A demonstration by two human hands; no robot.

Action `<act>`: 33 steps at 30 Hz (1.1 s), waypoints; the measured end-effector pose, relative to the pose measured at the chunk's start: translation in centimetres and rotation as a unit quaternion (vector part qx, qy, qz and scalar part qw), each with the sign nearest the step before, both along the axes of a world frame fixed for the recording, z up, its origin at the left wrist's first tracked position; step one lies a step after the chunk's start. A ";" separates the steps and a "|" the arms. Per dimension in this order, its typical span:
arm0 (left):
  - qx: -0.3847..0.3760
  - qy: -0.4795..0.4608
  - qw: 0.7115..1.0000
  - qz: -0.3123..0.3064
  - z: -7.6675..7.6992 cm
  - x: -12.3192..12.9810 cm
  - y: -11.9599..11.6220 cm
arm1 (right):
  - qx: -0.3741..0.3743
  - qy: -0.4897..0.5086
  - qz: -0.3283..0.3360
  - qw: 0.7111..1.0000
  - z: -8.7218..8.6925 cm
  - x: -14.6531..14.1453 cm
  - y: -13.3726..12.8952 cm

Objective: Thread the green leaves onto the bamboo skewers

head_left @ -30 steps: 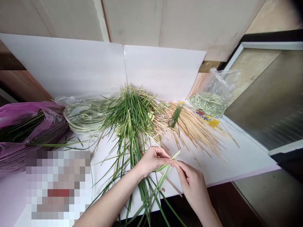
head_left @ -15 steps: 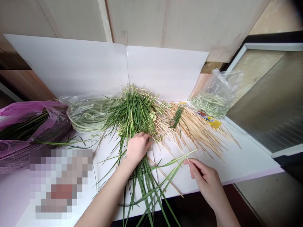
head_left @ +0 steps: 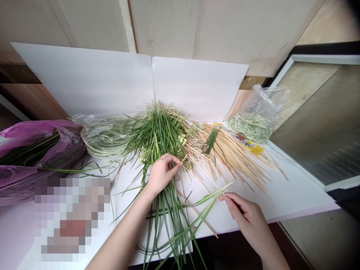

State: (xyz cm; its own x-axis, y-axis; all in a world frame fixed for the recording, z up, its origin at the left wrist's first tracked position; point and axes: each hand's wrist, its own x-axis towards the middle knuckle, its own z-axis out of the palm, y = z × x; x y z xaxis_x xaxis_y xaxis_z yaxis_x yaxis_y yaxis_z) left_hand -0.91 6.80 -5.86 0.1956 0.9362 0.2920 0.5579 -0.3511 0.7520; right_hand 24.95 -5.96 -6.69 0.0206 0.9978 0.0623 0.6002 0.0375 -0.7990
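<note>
My right hand (head_left: pixel 247 215) is closed, its fingertips pinching the near end of a thin bamboo skewer (head_left: pixel 209 180). Long flat green leaves, like garlic chives (head_left: pixel 204 213), cross the skewer at those fingertips, their pale ends pointing right; whether they are pierced I cannot tell. My left hand (head_left: pixel 163 174) has thumb and forefinger pressed together near the skewer's far part. What it pinches is too small to make out. Under and behind that hand lies a large heap of chives (head_left: pixel 159 131), with leaves trailing over the table's front edge.
Many loose bamboo skewers (head_left: pixel 239 157) fan out to the right beside a yellow wrapper (head_left: pixel 254 148). A clear bag of pale green strips (head_left: pixel 253 125) stands behind them. To the left lie another clear bag (head_left: pixel 105 137) and a purple bag of chives (head_left: pixel 67 146). White boards (head_left: pixel 197 86) line the back.
My left hand has lifted slightly, with thumb and forefinger now forming a pinch. The leaves by my right hand have swung a little; that hand keeps its grip.
</note>
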 end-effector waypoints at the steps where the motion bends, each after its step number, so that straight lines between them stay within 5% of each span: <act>1: -0.023 -0.053 0.998 -0.026 0.2 -0.3 0.2 | -0.004 0.000 0.005 1.000 0.0 0.1 0.0; 5: -0.096 -0.218 0.967 -0.090 0.9 -1.1 0.4 | 0.001 -0.004 0.015 1.000 0.0 0.3 0.1; 10: -0.048 -0.286 0.956 -0.036 1.6 -1.4 0.3 | -0.013 -0.024 0.036 0.999 -0.2 -0.1 0.3; 15: 0.039 -0.167 0.984 0.049 1.2 -1.6 0.0 | -0.020 -0.028 0.069 0.997 -0.1 -0.7 0.5; 20: 0.058 -0.016 0.998 0.021 2.0 -1.1 0.1 | -0.009 -0.036 0.061 0.997 -0.3 -0.5 0.7; 24: 0.081 -0.061 0.994 0.034 5.3 -1.0 2.0 | 0.002 -0.034 0.049 0.998 -1.4 -0.2 1.0; 28: 0.171 -0.233 0.956 0.048 10.4 -1.3 4.0 | 0.011 -0.021 0.043 0.999 -1.7 -0.5 1.1; 33: 0.331 -0.363 0.871 0.026 16.4 -2.0 0.7 | 0.019 -0.017 0.033 0.999 -1.3 -0.6 1.1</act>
